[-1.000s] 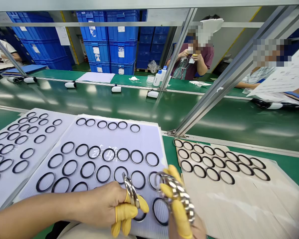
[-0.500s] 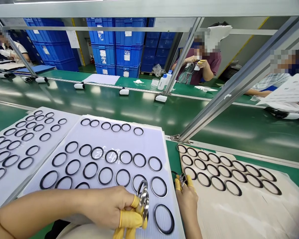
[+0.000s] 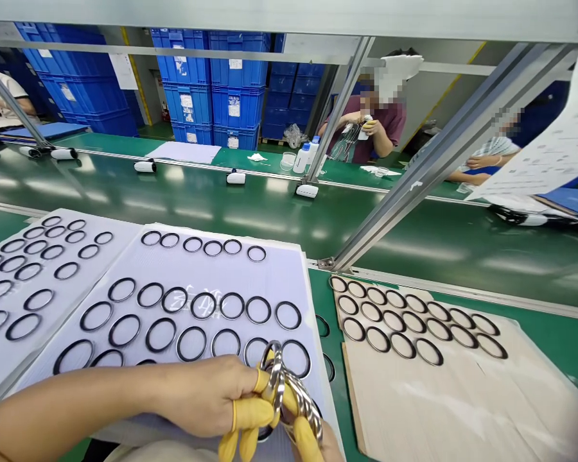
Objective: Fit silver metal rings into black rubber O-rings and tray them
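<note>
Yellow finger cots cover the fingertips of both hands. My left hand (image 3: 207, 394) is closed on a few shiny metal rings (image 3: 272, 378), held upright over the near right part of the white sheet (image 3: 250, 269). Right beside it, my right hand (image 3: 313, 443) grips a bundle of several similar metal rings (image 3: 304, 401); the two sets touch or nearly touch. Part of my right hand is cut off by the lower edge. Under and beyond the hands, rows of black-edged rings (image 3: 191, 344) lie flat on the sheet, some hidden by my left arm.
To the right, more rings (image 3: 394, 322) lie in rows on a beige board (image 3: 428, 410). Two rings (image 3: 328, 367) rest on the green surface between. A second white sheet (image 3: 58, 301) with rings is at left. A metal post (image 3: 414, 173) slants across; co-workers sit beyond the green conveyor (image 3: 187, 199).
My right hand has come from the beige board's left edge to my left hand, carrying rings. Two rings now show on the green strip. The view has shifted slightly.
</note>
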`<control>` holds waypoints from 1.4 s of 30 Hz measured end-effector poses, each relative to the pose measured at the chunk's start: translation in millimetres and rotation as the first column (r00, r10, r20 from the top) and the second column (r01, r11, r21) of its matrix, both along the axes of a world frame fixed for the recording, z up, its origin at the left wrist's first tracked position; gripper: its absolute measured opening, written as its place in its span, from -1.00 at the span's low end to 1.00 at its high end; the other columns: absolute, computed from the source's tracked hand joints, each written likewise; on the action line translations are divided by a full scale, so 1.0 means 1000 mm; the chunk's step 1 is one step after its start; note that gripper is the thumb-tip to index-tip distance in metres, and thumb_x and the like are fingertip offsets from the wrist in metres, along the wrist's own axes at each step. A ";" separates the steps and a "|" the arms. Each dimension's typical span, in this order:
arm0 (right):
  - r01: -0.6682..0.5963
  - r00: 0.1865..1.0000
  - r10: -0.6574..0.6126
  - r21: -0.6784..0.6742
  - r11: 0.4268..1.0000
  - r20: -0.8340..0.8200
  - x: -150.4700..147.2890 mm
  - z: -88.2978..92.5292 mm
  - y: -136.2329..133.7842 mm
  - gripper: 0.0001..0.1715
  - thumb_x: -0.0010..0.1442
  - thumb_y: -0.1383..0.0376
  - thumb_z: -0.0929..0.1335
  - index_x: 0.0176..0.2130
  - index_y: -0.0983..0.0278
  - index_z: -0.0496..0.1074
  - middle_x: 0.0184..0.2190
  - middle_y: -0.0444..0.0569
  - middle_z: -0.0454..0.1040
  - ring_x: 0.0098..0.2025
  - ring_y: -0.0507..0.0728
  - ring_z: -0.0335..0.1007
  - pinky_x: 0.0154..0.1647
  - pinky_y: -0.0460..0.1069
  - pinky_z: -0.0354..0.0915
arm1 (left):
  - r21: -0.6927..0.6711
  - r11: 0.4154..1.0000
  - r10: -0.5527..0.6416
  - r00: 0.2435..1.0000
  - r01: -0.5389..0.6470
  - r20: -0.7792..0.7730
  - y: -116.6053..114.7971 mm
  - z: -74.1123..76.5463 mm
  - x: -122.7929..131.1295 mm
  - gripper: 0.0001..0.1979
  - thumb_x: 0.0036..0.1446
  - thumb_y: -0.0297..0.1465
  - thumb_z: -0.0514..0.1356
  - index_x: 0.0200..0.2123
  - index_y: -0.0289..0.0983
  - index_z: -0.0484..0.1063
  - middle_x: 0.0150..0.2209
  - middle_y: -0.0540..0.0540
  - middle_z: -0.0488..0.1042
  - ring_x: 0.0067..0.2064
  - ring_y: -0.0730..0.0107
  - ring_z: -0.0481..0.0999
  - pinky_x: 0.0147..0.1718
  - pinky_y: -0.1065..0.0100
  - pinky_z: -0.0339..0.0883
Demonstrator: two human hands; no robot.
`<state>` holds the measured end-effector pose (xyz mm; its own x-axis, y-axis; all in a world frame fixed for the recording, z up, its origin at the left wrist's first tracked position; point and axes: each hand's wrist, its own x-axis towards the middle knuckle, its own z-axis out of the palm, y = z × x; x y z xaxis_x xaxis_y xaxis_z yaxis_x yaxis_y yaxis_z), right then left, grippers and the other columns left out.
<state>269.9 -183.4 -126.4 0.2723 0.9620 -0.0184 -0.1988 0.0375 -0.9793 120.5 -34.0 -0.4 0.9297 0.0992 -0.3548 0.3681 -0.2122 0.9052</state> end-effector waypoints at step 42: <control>-0.217 0.967 0.234 0.162 0.963 -0.099 -0.017 0.006 0.017 -0.14 -0.11 -0.22 0.46 0.12 0.03 0.43 0.16 0.06 0.45 0.22 0.45 0.31 0.21 0.31 0.24 | 0.334 0.942 0.005 0.994 -0.041 0.109 -0.024 0.001 -0.017 -0.78 0.12 -0.50 0.17 -0.17 -0.13 0.37 -0.61 0.17 0.06 -0.61 0.54 0.00 -0.55 0.51 0.02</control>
<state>252.6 -166.1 -120.1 0.0525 0.9925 0.1104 -0.3310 0.1216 -0.9358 104.0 -58.2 0.8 0.9559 0.2173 -0.1977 0.2832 -0.5031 0.8165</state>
